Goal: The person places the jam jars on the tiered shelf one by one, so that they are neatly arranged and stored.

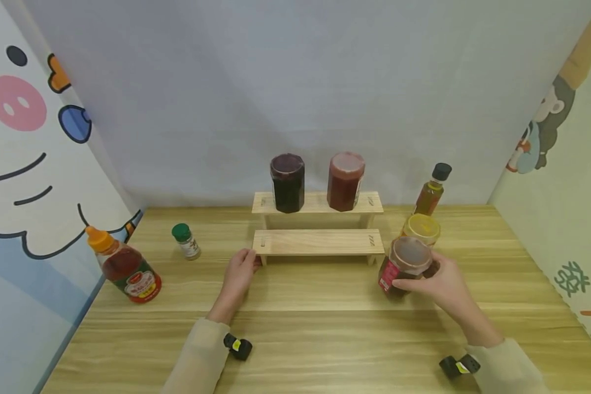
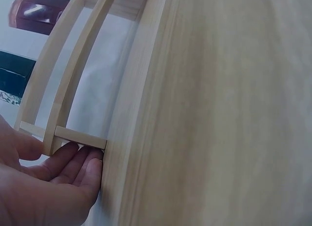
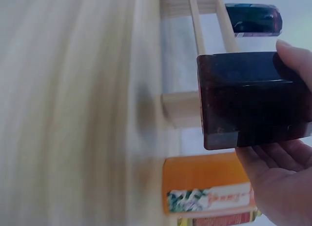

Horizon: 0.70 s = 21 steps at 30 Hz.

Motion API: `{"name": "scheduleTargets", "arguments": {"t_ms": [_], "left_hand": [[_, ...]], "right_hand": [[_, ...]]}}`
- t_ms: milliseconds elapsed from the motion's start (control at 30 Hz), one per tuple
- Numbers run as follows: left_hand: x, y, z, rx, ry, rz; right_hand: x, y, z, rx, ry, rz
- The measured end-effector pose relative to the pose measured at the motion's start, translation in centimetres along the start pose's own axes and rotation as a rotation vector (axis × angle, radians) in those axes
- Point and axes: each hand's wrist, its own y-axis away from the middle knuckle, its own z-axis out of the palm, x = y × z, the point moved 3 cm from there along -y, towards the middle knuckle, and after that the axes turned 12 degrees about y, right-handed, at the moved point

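Observation:
A two-step wooden rack (image 1: 318, 242) stands on the table, with a dark jar (image 1: 288, 186) and a red jar (image 1: 345, 183) on its upper step. At the left end of the lower step, my left hand (image 1: 239, 269) holds the corner, thumb on the board's end and fingers against the leg (image 2: 80, 137). My right hand (image 1: 445, 282) grips a dark red jam jar (image 3: 253, 101) round its sides, fingers on one side and thumb on the other. This jar hangs above the table near the rack's right end, slightly tilted.
Behind the held jar stand a yellow-lidded jar (image 1: 422, 227) with orange contents and a black-capped bottle (image 1: 429, 194). To the left are a green-capped shaker (image 1: 187, 243) and a sauce bottle (image 1: 130, 273) with an orange cap. A pale wall (image 1: 295, 82) rises behind the table.

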Motion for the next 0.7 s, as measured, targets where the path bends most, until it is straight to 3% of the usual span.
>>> {"name": "scheduleTargets", "arguments": {"t_ms": [267, 433, 700], "left_hand": [[0.0, 0.0, 0.0, 0.000, -0.002, 0.004], [0.0, -0.1, 0.0, 0.006, 0.007, 0.000], [0.1, 0.1, 0.1, 0.014, 0.003, -0.001]], "right_hand": [[-1.8, -1.5, 1.0, 0.005, -0.039, -0.038], [-2.5, -2.1, 1.7, -0.007, -0.117, -0.055], [-3.8, -2.8, 2.9, -0.038, -0.183, -0.041]]}}
